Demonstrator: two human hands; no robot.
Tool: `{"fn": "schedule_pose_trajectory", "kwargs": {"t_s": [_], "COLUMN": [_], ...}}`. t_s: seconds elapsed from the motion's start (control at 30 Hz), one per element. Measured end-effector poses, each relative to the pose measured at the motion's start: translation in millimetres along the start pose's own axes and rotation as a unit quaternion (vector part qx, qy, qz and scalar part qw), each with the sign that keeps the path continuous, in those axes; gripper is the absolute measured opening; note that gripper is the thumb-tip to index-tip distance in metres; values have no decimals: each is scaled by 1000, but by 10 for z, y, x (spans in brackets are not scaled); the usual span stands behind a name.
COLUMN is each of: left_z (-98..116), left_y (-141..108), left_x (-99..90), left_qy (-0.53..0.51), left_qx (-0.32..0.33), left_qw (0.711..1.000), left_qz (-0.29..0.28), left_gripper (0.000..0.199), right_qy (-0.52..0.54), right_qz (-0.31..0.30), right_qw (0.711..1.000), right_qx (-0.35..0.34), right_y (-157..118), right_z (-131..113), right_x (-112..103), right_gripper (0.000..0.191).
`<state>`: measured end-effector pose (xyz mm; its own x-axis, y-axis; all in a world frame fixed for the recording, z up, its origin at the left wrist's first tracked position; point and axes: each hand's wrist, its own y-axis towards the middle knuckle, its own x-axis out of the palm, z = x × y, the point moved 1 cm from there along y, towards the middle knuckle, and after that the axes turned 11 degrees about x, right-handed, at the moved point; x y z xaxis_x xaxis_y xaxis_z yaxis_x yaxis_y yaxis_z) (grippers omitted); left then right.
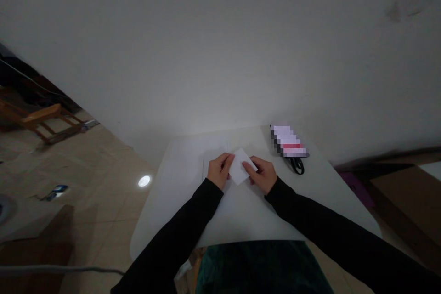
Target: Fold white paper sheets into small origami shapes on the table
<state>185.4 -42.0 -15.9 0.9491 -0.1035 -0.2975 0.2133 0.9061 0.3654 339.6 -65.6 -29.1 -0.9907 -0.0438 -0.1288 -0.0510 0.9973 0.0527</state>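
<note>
The left hand (218, 171) and right hand (262, 174) pinch opposite edges of a folded white paper (240, 166), held just above the white counter (179, 206), near a blurred packet (288, 141).

White paper sheet (242, 166) on white tabletop (179, 202), black sleeves (179, 234), dark green cloth (262, 268).

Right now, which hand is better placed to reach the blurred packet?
Probably your right hand: it sits nearer the blurred packet, while your left hand is across the white paper.
</note>
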Motion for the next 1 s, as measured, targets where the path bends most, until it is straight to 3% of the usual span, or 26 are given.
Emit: {"fn": "schedule_pose_trajectory", "kwargs": {"t_s": [0.1, 0.27, 0.37, 0.43, 0.5, 0.6, 0.73, 0.87, 1.0], "left_z": [39, 33, 36, 32, 19, 6, 53, 93, 46], "left_y": [9, 7, -8, -23, -36, -49, -55, -48, -53], "left_x": [-36, 41, 112, 142, 148, 132, 110, 122, 148], "left_qy": [25, -63, -125, -151, -157, -145, -120, -144, -204], "left_qx": [7, -27, -33, -43, -60, -96, -137, -140, -123], "left_qw": [1000, 994, 992, 985, 980, 977, 971, 965, 959], "left_qz": [2, 84, 11, -69, -107, -121, -153, -166, -156], "left_gripper": [35, 37, 38, 40, 42, 44, 47, 46, 43], "right_qy": [30, 100, 126, 131, 127, 116, 97, 121, 129], "right_qz": [3, 37, 90, 101, 98, 108, 155, 191, 158], "right_qw": [1000, 994, 988, 986, 987, 987, 980, 970, 977], "right_qx": [0, 3, -19, -22, -17, -13, -76, -89, -57], "right_y": [39, 2, -27, -12, 27, 94, 120, 112, 145], "right_z": [4, -65, -114, -98, -51, 16, 11, -15, -22], "right_x": [-45, -47, -36, -34, -43, -83, -129, -135, -143], "right_gripper": [30, 32, 30, 28, 25, 23, 16, 12, 16]}}
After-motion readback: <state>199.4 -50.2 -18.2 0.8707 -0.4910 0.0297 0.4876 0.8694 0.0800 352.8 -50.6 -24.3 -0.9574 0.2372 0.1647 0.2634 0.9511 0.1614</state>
